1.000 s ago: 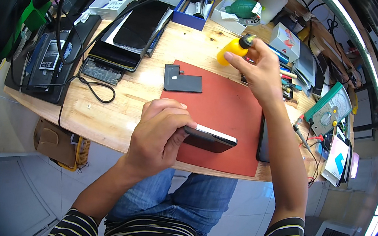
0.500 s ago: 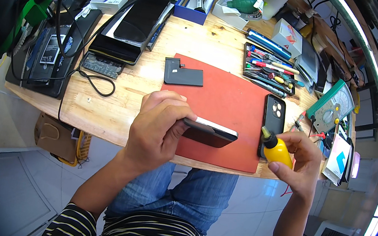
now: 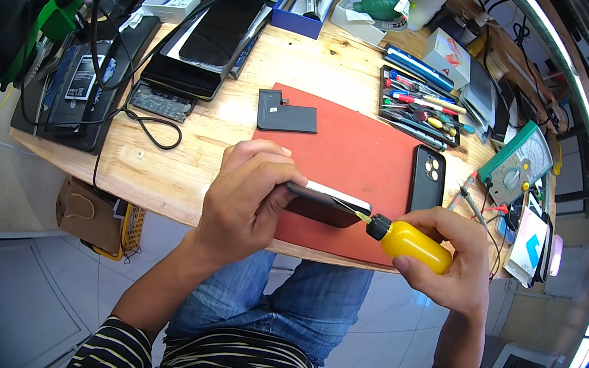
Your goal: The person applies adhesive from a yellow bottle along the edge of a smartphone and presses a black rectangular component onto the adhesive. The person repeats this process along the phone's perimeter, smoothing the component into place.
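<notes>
Phone [image 3: 325, 205] sits tilted up on its long edge over the near side of the red work mat [image 3: 358, 163], pinched by the left hand [image 3: 247, 196] with thumb and fingers clamped around its left end. Its right end meets the thin needle tip of a small yellow squeeze bottle [image 3: 414, 246], which the right hand [image 3: 453, 263] grips fully around the body. Whether the tip actually touches the phone's seam or stops just short is too fine to tell

Main risk, as I judge it, is too hard a squeeze: the whole hand wraps the soft bottle, so liquid could flood along the edge, run over the fingers and drip onto the mat or off the bench [image 3: 184, 168], since the phone hangs close to the bench's front edge above the person's lap. A slip of the needle could also scratch the glass or jab the left fingertips, which lie near the nozzle. The one-ended grip leaves the phone free to pivot and drop

Further out, a dark battery-shaped part [image 3: 285, 116] lies at the mat's far left corner, a second black phone [image 3: 427, 178] rests at its right edge, and a tray of screwdrivers [image 3: 418, 111] stands beyond; spilled liquid could reach the second phone first
</notes>
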Motion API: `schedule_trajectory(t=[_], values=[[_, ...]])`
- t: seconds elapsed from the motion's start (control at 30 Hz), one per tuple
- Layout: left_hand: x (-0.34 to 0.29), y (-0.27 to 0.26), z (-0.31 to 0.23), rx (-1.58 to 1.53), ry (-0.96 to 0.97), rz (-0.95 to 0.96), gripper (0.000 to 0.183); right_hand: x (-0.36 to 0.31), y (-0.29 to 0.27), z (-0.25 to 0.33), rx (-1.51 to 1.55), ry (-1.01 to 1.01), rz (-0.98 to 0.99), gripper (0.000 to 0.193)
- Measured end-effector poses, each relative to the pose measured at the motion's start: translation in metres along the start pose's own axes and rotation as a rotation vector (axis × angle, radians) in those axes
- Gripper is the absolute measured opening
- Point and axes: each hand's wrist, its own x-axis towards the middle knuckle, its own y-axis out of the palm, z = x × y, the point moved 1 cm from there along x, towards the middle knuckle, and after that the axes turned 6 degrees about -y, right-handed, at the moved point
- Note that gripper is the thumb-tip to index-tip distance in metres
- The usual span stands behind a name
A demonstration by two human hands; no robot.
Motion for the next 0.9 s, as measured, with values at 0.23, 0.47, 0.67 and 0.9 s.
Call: schedule_trajectory(t=[0.23, 0.47, 0.67, 0.9], values=[[0.000, -0.001, 0.000, 0.013, 0.004, 0.016, 0.008, 0.004, 0.003, 0.000, -0.020, -0.002, 0.011, 0.034], [-0.001, -0.003, 0.000, 0.029, 0.007, 0.031, 0.010, 0.006, 0.004, -0.001, -0.027, -0.011, -0.009, 0.044], [0.000, 0.000, 0.000, 0.005, 0.017, -0.007, 0.011, 0.007, -0.001, 0.007, -0.102, -0.027, 0.017, 0.033], [0.000, 0.000, 0.000, -0.003, 0.014, -0.008, 0.011, 0.008, -0.001, 0.012, -0.200, -0.094, -0.013, 0.037]])
